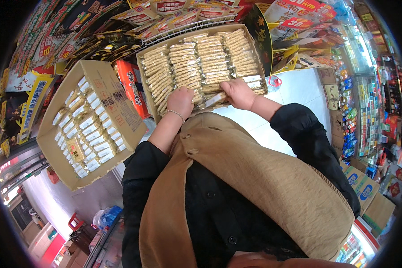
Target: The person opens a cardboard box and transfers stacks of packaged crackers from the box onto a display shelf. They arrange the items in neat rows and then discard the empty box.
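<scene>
A shallow cardboard box (262,68) before me holds rows of wrapped crackers or biscuits (211,55), most standing on edge. At its near side, my left hand (182,102), with a beaded bracelet at the wrist, rests on the packs with its fingers bent down; whether it grips one is hidden. My right hand (238,94) pinches a wrapped pack (215,99) that lies tilted at the near edge, its white label up. To the left, a second cardboard box (112,104) holds similar packs, many with white labels showing, and one pack (75,149) lies flat on top.
A red printed package (131,87) stands between the boxes. Behind them is a white wire rack (191,29) with bagged snacks. A red-capped plastic container (274,81) sits right of the near box. Bottles (349,114) and cartons (361,187) line the right side.
</scene>
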The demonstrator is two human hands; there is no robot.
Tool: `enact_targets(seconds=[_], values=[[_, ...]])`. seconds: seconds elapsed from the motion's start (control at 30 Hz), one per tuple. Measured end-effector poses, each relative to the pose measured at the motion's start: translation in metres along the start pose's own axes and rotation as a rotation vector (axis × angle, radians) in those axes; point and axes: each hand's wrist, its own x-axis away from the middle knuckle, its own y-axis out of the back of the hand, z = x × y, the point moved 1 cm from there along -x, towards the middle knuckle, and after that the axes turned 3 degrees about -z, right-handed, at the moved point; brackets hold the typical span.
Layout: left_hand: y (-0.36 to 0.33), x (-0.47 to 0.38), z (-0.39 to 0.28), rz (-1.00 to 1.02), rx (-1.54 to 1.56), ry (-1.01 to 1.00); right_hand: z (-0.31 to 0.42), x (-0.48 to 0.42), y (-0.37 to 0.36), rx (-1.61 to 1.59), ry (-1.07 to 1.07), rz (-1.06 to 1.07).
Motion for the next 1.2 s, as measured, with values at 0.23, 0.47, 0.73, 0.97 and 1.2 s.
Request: enact_targets(seconds=[0.23,0.47,0.73,0.97,1.2], values=[[0.005,-0.001,0.001,0.027,0.011,0.059,-0.003,-0.003,0.01,0.066,-0.183,0.304],[0.003,0.002,0.005,-0.017,0.041,0.037,-0.009,-0.04,0.014,-0.165,-0.413,0.35],[-0.007,0.002,0.01,-0.071,0.088,0.027,-0.004,-0.05,0.001,-0.035,-0.235,0.274],[-0.007,0.002,0.011,-0.058,0.117,0.032,0.018,-0.069,0.026,0.32,-0.058,0.517],[-0.006,0.004,0.012,-0.068,0.103,0.008,0.039,-0.108,-0.003,0.169,-0.151,0.554]])
